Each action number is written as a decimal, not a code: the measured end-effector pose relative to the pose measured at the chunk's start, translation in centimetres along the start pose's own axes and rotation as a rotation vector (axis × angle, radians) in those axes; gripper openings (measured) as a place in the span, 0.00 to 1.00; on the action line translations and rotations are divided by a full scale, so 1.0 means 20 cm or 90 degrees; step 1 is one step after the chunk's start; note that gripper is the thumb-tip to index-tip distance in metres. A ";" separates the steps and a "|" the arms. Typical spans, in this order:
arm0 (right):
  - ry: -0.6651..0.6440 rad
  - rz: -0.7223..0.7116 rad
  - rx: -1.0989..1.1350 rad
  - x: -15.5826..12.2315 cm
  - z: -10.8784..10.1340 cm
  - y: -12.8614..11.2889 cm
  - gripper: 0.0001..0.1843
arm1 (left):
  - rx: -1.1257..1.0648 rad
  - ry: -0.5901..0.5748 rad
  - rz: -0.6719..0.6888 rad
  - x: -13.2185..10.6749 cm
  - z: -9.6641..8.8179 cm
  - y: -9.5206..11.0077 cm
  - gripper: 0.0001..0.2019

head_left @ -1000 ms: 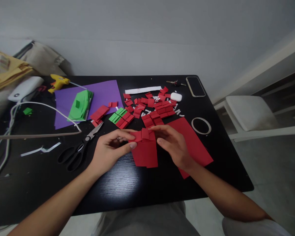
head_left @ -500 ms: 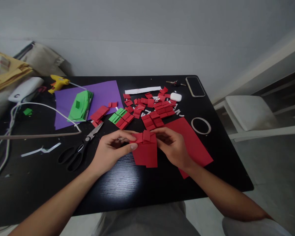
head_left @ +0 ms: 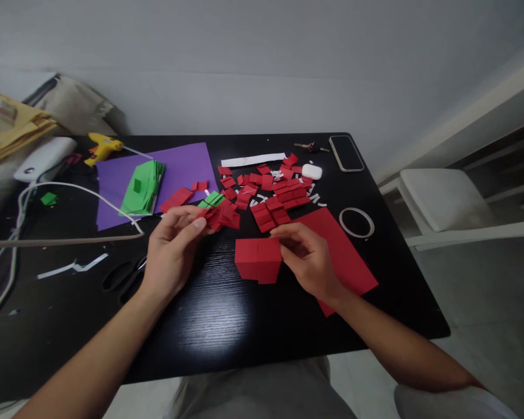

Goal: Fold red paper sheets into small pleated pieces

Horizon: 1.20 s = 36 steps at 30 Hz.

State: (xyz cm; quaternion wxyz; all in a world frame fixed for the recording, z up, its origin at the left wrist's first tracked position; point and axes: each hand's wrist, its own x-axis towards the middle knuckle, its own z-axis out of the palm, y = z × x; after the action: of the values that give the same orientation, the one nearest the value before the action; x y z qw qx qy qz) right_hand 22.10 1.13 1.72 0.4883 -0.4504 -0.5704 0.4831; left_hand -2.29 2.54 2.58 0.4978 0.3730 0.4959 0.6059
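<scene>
My right hand (head_left: 308, 259) pinches the right edge of a folded red paper piece (head_left: 257, 256), raised above the black table. Between the thumb and fingers of my left hand (head_left: 172, 247) are several small red paper pieces (head_left: 220, 215), fanned out. Behind them lies a woven green and red paper piece (head_left: 212, 199), partly hidden. A woven red paper piece (head_left: 271, 215) rests just beyond my right hand. Large red paper sheets (head_left: 349, 262) lie partly under my right wrist. My left forearm covers part of the black-handled scissors (head_left: 124, 276).
Loose red paper squares (head_left: 248, 189) and white scraps are scattered at the middle back. A green paper stack (head_left: 144, 186) sits on a purple sheet (head_left: 183, 157), near a yellow glue gun (head_left: 102, 148). A phone (head_left: 347, 153), white case (head_left: 311, 171) and tape ring (head_left: 357, 223) lie right. White cables (head_left: 70, 238) cross the left.
My left hand has moved left, away from the folded red piece, with the small red pieces in its fingers. The folded piece, held by my right hand, has tilted.
</scene>
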 end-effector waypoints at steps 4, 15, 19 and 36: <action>-0.005 -0.002 0.012 0.01 0.00 -0.01 0.06 | 0.111 -0.008 0.004 0.03 -0.03 -0.02 0.13; 0.000 0.007 0.012 0.00 0.01 0.00 0.05 | 0.364 -0.169 0.157 -0.06 0.00 0.01 0.10; -0.002 0.024 0.008 -0.02 0.02 0.01 0.06 | 0.239 -0.281 0.026 -0.12 0.03 0.03 0.16; -0.159 0.129 0.026 -0.01 0.04 0.00 0.06 | 0.301 -0.304 -0.034 -0.16 0.07 -0.01 0.11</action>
State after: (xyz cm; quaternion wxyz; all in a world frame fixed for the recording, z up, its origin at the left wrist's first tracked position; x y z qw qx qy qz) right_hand 21.39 0.77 1.73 0.3713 -0.4322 -0.5681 0.5937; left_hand -0.16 -0.34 2.75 0.5153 0.5964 0.5020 0.3560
